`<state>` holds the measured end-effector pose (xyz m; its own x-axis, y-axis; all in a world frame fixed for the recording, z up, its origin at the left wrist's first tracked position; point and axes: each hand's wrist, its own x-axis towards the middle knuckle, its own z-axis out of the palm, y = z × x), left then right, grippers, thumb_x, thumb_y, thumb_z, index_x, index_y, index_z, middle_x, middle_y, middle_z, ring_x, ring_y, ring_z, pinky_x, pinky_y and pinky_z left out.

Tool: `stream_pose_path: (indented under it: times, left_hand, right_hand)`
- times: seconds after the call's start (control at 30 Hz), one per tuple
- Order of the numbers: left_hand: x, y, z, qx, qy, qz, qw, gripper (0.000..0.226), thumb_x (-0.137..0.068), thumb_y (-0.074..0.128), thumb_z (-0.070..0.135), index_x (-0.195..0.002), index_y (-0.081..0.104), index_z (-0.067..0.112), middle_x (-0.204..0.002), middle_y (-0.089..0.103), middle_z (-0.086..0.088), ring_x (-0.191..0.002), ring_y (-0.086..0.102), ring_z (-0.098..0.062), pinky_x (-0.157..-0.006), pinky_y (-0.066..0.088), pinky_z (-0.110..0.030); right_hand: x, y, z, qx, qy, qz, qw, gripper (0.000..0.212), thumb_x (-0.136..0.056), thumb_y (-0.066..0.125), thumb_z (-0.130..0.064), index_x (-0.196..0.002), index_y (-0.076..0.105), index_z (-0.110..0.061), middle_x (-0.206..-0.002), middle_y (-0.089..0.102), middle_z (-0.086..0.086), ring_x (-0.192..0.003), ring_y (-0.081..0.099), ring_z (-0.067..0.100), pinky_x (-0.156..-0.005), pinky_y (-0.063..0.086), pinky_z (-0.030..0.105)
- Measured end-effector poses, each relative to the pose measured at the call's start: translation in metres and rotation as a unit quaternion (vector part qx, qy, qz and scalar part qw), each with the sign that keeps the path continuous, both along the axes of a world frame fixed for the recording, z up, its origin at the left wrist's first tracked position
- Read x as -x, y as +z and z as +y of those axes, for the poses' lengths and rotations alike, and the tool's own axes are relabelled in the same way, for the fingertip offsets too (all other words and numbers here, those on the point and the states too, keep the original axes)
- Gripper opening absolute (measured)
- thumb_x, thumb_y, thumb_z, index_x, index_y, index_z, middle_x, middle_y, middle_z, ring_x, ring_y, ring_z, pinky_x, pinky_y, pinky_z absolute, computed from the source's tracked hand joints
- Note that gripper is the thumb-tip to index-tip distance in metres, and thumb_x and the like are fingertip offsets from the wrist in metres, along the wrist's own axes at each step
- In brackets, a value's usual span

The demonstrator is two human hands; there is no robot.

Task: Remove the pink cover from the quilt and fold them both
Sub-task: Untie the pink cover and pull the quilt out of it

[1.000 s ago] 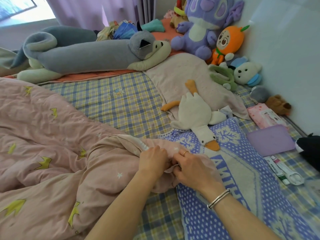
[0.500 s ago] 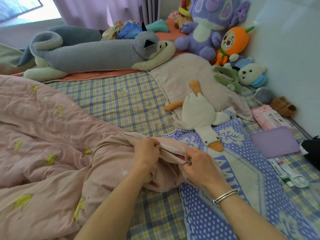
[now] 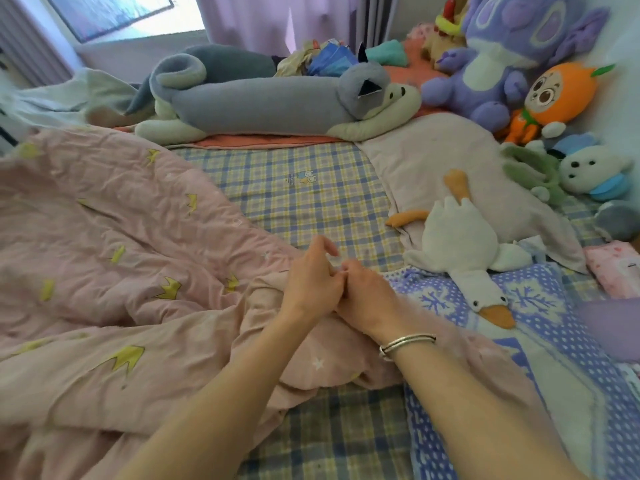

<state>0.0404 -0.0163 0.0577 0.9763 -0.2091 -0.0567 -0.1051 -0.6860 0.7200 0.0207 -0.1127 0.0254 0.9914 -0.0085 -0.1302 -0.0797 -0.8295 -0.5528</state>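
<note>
Fingers (image 3: pixel 323 243) of left hand (image 3: pixel 311 285) and right hand (image 3: pixel 367 296) are pinching one pink cover (image 3: pixel 138 271) edge, two hands touching; one goose plush (image 3: pixel 457 244) is lying nearby on bed (image 3: pixel 311 188).

L hand (image 3: pixel 311 285) and R hand (image 3: pixel 367 299): 0.5 s ago apart, holding the edge of the pink cover (image 3: pixel 138 271) stretched, w/ an opening showing betw. them. Now closed up again, fingertips touching, both pinching at one spot on the edge. Opening no longer seen. Vs 1 s ago: hands were also close, but lay flatter on the cloth; now knuckles are raised and L index arches above the pinch. Both arms reach further fwd. Item pinched too small to ID.
</note>
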Motion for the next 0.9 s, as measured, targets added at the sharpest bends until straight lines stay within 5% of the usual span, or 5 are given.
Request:
stream_pose_path:
  times: [0.27, 0.4, 0.63, 0.73, 0.9]
  left_hand:
    - [0.0, 0.007, 0.025, 0.055, 0.053, 0.06, 0.995, 0.03, -0.079, 0.061, -0.001, -0.082, 0.036, 0.015, -0.063, 0.053, 0.0, -0.067, 0.058, -0.02, -0.062, 0.046, -0.029]
    - [0.003, 0.008, 0.026, 0.085, 0.025, 0.122, 0.989, 0.03, -0.078, 0.068, 0.005, -0.075, 0.042, 0.021, -0.068, 0.064, -0.004, -0.074, 0.066, -0.025, -0.078, 0.055, -0.041]
    - [0.017, 0.012, 0.015, -0.033, -0.055, 0.008, 0.998, 0.03, -0.083, 0.059, 0.007, -0.066, 0.039, 0.022, -0.065, 0.048, 0.008, -0.07, 0.05, -0.017, -0.059, 0.037, -0.023]
    - [0.018, 0.008, 0.019, -0.109, -0.009, -0.056, 0.992, 0.016, -0.086, 0.044, -0.001, -0.078, 0.04, 0.013, -0.068, 0.042, 0.003, -0.074, 0.044, -0.02, -0.063, 0.031, -0.027]
    - [0.005, 0.009, 0.072, -0.206, 0.088, -0.045, 0.973, 0.015, -0.083, 0.041, -0.005, -0.082, 0.041, 0.01, -0.085, 0.052, -0.011, -0.084, 0.051, -0.029, -0.066, 0.033, -0.032]
  right_hand:
    - [0.021, 0.003, 0.01, 0.073, 0.003, -0.16, 0.984, 0.022, -0.089, 0.054, -0.024, -0.088, 0.06, -0.003, -0.085, 0.064, 0.019, -0.081, 0.06, 0.035, -0.062, 0.03, 0.029]
    - [0.028, 0.004, -0.001, 0.089, 0.024, -0.136, 0.986, 0.025, -0.093, 0.045, -0.027, -0.096, 0.059, -0.007, -0.093, 0.062, 0.015, -0.088, 0.057, 0.031, -0.066, 0.029, 0.027]
    - [0.051, 0.004, -0.007, 0.109, 0.04, -0.1, 0.988, 0.036, -0.092, 0.049, -0.011, -0.128, 0.051, -0.011, -0.099, 0.065, 0.012, -0.089, 0.063, 0.028, -0.073, 0.049, 0.034]
    - [0.063, 0.003, -0.019, 0.152, 0.038, -0.144, 0.977, 0.037, -0.074, 0.055, -0.004, -0.109, 0.064, 0.0, -0.072, 0.068, 0.009, -0.062, 0.066, 0.021, -0.051, 0.052, 0.027]
    - [0.088, 0.009, -0.046, 0.167, 0.065, -0.166, 0.97, 0.045, -0.069, 0.039, -0.021, -0.095, 0.07, 0.0, -0.067, 0.066, 0.007, -0.062, 0.062, 0.023, -0.068, 0.05, 0.027]
